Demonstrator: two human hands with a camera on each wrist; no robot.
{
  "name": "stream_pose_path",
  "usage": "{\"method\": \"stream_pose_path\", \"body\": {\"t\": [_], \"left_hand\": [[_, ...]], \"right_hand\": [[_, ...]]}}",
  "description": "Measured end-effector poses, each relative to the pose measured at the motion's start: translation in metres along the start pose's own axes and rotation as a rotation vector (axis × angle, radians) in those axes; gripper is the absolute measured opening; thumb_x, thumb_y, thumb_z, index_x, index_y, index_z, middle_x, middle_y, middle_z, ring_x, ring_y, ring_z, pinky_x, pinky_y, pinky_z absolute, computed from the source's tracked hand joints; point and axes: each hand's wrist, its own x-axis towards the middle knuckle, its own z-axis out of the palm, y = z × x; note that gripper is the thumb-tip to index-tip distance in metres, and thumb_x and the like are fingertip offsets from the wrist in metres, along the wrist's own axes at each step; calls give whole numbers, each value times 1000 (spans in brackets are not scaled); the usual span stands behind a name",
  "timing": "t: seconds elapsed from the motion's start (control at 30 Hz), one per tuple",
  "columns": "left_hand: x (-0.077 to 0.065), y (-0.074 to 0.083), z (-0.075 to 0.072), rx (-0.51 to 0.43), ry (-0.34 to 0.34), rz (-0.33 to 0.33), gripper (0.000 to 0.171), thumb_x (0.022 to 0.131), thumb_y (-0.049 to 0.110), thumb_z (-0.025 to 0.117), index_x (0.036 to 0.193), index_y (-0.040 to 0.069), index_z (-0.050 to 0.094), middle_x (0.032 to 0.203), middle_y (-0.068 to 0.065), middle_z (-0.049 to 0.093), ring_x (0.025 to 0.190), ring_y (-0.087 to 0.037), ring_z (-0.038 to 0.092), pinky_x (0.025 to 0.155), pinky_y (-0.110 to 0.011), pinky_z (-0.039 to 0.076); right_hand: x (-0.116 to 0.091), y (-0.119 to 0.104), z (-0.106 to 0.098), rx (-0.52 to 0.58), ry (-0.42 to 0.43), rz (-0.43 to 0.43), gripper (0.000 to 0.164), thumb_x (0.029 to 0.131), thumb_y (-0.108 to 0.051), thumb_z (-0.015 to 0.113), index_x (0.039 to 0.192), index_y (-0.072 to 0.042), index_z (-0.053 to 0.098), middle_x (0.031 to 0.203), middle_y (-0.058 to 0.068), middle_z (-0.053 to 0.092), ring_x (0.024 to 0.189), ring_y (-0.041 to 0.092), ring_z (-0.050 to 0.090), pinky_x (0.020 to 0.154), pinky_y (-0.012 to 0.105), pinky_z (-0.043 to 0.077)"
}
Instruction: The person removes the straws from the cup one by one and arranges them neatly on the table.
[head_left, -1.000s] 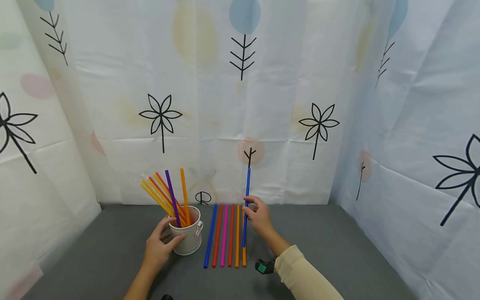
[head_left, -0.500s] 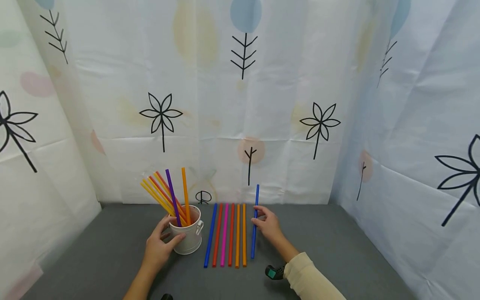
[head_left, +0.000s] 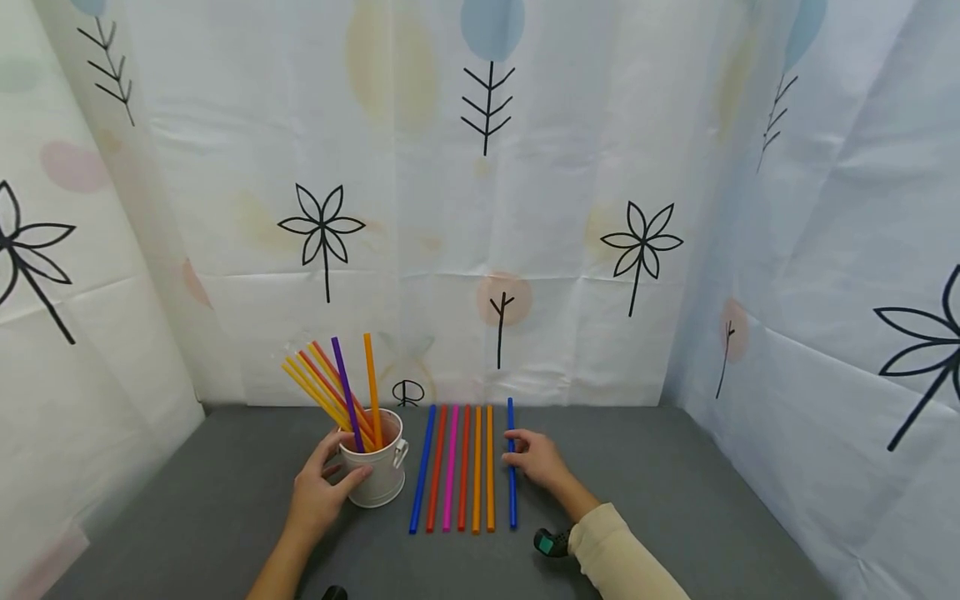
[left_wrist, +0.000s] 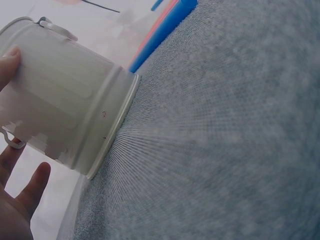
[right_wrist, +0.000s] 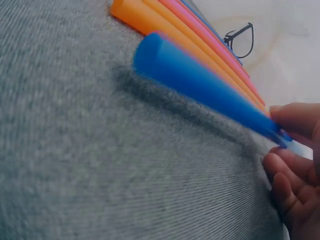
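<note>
My right hand (head_left: 543,462) pinches a blue drinking straw (head_left: 513,502) between thumb and fingers, right of a row of straws. In the right wrist view the near end of this blue straw (right_wrist: 185,80) hovers above the cloth, over its own shadow. Side by side in the row lie a blue straw (head_left: 422,473), a pink straw (head_left: 450,471), red straws and orange straws (head_left: 491,471). On the left, my left hand (head_left: 318,498) holds a small white bucket (head_left: 378,483) by its side, thumb in front. Yellow, orange, red and purple straws (head_left: 343,383) stand slanted in it.
Grey cloth (head_left: 645,483) covers the table. White printed curtains (head_left: 420,208) enclose it at the back and both sides. A black device with a green patch (head_left: 552,543) sits at the right wrist, and a dark object (head_left: 334,592) shows at the bottom edge.
My right hand has carried the blue straw rightward from above the last orange straw, then lowered it toward the cloth beside the row. The left hand stays on the bucket.
</note>
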Motion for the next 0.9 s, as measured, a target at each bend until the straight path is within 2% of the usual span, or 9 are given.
{"method": "stream_pose_path", "body": {"t": [0.27,0.57,0.9], "left_hand": [[-1,0,0,-11,2,2,55,82,22,80,129,11,53,149,-22,39,124,-45,48,94,-59,45],[-1,0,0,-11,2,23,55,83,22,80,129,11,53,148,-22,39,123,-45,49,93,-59,46],[0,1,-1,-5,-5,13,55,82,23,80,129,12,53,149,-22,39,122,-42,49,94,-58,45]], "right_hand": [[4,-2,2,-101,-81,-1,40,84,-15,76,121,-2,65,73,-3,55,59,12,47,52,27,40],[3,-4,6,-118,-118,7,41,85,-14,75,122,-1,64,71,-3,54,57,12,47,51,26,39],[3,-6,6,-107,-122,0,41,85,-12,74,123,1,63,70,-4,54,58,11,46,52,25,37]]}}
